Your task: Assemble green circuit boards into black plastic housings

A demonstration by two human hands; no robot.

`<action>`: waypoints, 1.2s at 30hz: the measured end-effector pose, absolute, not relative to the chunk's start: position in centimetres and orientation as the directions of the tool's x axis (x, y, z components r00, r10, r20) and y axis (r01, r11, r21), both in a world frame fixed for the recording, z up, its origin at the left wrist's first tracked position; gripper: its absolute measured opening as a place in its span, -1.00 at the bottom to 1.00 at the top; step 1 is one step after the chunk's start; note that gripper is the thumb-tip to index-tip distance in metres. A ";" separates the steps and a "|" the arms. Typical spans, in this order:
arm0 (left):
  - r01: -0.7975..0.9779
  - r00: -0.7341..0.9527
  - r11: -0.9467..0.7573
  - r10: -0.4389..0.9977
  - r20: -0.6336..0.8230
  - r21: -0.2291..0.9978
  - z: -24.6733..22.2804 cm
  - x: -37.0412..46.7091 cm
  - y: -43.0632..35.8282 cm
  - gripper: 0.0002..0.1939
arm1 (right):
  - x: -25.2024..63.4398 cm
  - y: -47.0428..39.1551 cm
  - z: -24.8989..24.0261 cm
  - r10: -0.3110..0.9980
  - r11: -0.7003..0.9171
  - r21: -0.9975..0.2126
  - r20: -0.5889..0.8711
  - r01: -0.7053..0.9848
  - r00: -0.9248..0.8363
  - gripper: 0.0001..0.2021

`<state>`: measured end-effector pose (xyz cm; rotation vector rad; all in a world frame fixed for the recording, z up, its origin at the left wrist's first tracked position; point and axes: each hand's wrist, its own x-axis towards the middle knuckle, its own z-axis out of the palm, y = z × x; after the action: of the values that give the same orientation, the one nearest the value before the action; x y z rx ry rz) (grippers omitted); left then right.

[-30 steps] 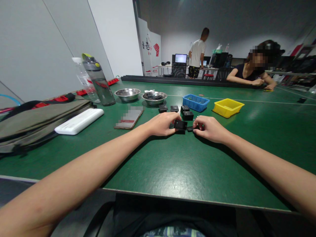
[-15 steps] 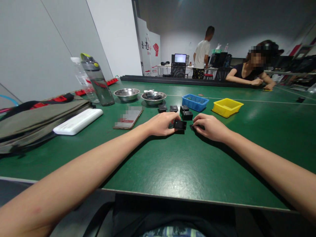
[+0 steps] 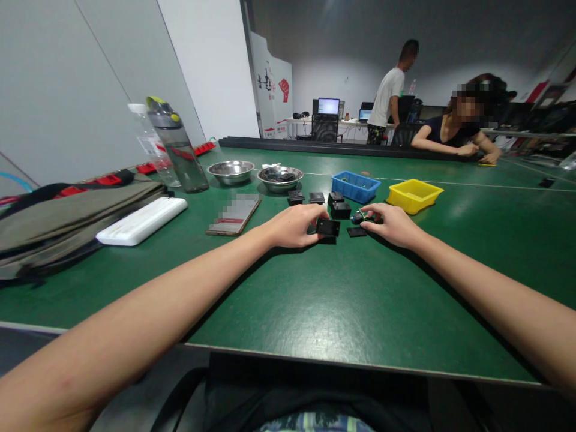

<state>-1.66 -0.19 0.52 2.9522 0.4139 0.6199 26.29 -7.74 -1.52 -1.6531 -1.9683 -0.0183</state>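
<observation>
My left hand (image 3: 299, 225) is closed on a small black plastic box (image 3: 328, 227), its broad face tilted toward me just over the table. My right hand (image 3: 389, 223) pinches a small dark part with a green edge (image 3: 359, 217); its exact kind is too small to make out. A flat black plate (image 3: 356, 232) lies on the table under the right fingertips. Beyond the hands, more black boxes (image 3: 339, 209) stand close together, with two others (image 3: 316, 198) to their left.
Behind the boxes are a blue bin (image 3: 355, 189) with small parts, a yellow bin (image 3: 414, 197) and two steel bowls (image 3: 231, 172). A phone (image 3: 238, 216), white power bank (image 3: 143, 222), bottle (image 3: 182, 153) and bag (image 3: 67, 225) lie left. One person sits across the table; another stands farther back.
My right hand has lifted slightly and shifted right, uncovering the flat black plate and showing the green-edged part. My left hand keeps its hold on the box. The standing person has moved right.
</observation>
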 end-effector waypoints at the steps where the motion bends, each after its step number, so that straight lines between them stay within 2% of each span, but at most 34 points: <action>1: 0.243 0.880 -0.958 0.283 0.381 0.151 0.5 -1.7 -0.2 -0.72 | 26.2 -7.7 -1.6 0.902 0.235 -0.349 0.425 0.907 -0.070 -0.70; 9: 0.236 0.880 -0.960 0.276 0.386 0.148 0.5 -1.7 -0.1 -0.71 | 26.6 -7.1 -1.9 0.903 0.181 -0.477 0.427 0.860 0.047 -0.86; 13: 0.245 0.882 -0.957 0.287 0.374 0.155 0.4 -1.7 -0.1 -0.70 | 27.2 -6.9 -1.8 0.903 0.175 -0.584 0.415 0.793 0.107 -0.81; 17: 0.259 0.880 -0.952 0.302 0.366 0.162 0.6 -1.7 0.0 -0.71 | 26.5 -7.5 -1.5 0.926 0.229 -0.677 0.374 0.700 0.058 -0.74; 21: 0.268 0.879 -0.947 0.315 0.359 0.175 0.8 -2.0 0.1 -0.74 | 24.6 -8.7 -1.3 0.935 0.319 -0.738 0.349 0.595 -0.068 -0.73; 24: 0.285 0.874 -0.942 0.332 0.355 0.180 0.9 -2.1 0.2 -0.74 | 23.3 -9.3 -1.2 0.918 0.387 -0.737 0.365 0.554 -0.156 -0.76; 28: 0.298 0.872 -0.936 0.347 0.344 0.188 0.8 -2.1 0.3 -0.73 | 23.2 -9.3 -1.0 0.917 0.392 -0.691 0.342 0.608 -0.203 -0.79; 33: 0.305 0.874 -0.933 0.354 0.334 0.190 0.8 -2.0 0.2 -0.72 | 25.0 -8.9 -0.6 0.920 0.360 -0.594 0.356 0.720 -0.166 -0.81; 36: 0.309 0.875 -0.932 0.357 0.328 0.190 0.9 -2.0 0.2 -0.71 | 25.8 -8.9 -0.6 0.923 0.338 -0.584 0.360 0.738 -0.138 -0.80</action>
<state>-2.02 0.16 0.89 2.9133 0.5197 0.5472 25.76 -8.90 -0.63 -1.4535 -1.9288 0.3494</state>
